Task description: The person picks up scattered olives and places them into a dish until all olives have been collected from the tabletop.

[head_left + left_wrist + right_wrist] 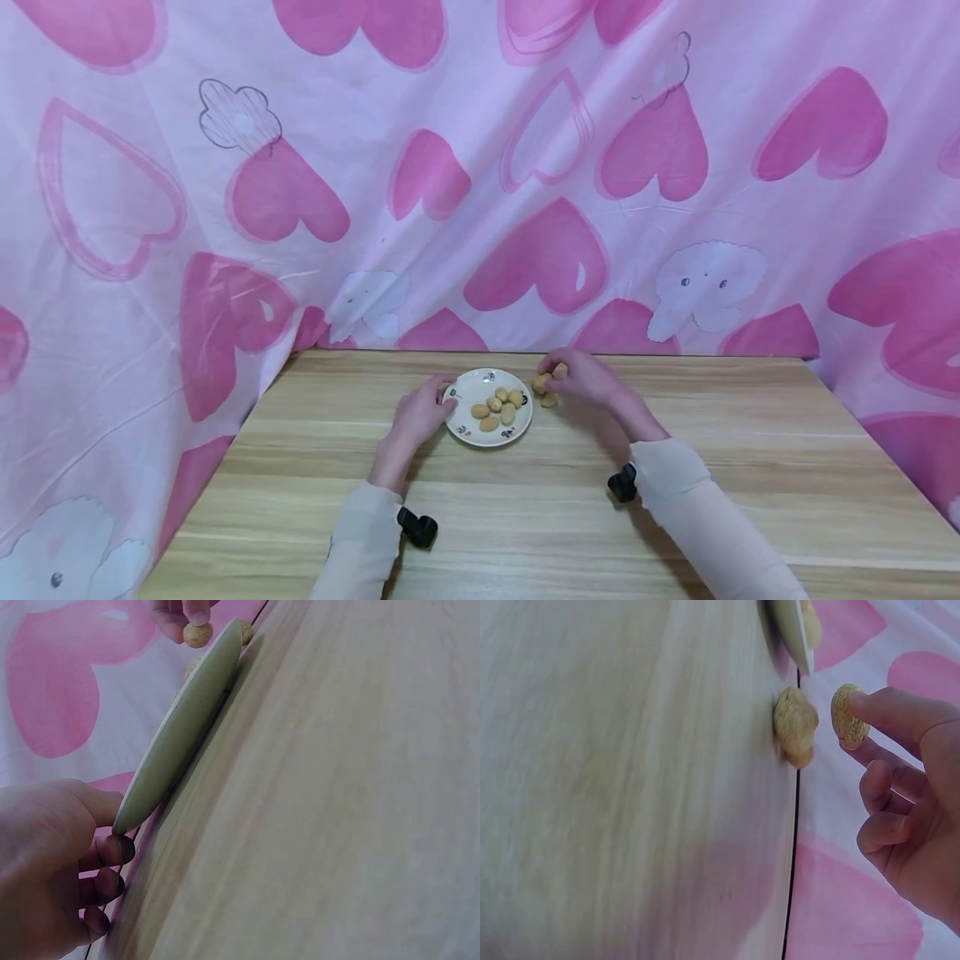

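Hanging pinched between the thumb and a finger of the right hand [922,799] is one tan, rough-skinned nut [847,724], held off the table [525,533] near its far edge and just beyond the right rim of the plate [467,396]. It looks light and stiff, likely a brittle shell, so a gentle squeeze across its middle should do; the pitted surface ought to give decent friction, though the rounded ends could roll out of a hold. Under it, between the plate and the right hand, loose nuts [795,724] lie on the wood close to the table's far edge. The plate carries a cluster of similar nuts [507,414] from its middle toward its right side. The left hand [416,414] has thumb and fingers clamped on the plate's left rim, a sensible hold if the glaze is as smooth as it appears. Behind the table's far edge hangs a pink heart-patterned cloth [540,258].
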Demonstrator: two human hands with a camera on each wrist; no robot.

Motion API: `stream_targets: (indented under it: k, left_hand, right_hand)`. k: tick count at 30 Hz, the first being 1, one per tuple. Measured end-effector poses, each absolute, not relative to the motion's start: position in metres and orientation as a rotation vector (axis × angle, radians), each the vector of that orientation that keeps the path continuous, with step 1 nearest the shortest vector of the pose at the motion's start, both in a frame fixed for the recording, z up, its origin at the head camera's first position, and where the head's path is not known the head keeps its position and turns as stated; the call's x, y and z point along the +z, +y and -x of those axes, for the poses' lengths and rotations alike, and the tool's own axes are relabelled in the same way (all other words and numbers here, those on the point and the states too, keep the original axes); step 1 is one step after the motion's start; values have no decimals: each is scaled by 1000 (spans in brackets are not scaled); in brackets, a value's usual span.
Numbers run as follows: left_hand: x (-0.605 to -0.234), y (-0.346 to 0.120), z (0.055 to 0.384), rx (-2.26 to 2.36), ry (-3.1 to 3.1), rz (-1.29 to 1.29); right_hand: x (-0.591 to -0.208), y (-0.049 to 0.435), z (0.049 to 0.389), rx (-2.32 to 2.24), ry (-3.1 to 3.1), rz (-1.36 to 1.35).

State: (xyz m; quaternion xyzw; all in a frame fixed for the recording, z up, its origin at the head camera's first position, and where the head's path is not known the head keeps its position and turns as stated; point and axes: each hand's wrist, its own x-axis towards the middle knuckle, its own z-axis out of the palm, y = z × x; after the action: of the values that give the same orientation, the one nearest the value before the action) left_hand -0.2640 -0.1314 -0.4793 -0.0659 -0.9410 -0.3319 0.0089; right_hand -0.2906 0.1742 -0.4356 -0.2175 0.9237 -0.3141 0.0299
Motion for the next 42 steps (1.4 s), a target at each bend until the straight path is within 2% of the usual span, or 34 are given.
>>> stream_targets:
  k: [25, 42]
  left_hand:
    - [-478, -133, 266, -1013, -2938, 214]
    - [-481, -133, 265, -1008, -2922, 223]
  right_hand:
    - [-425, 113, 304, -970, 2786, 743]
    - [-444, 88, 316, -957, 2730, 703]
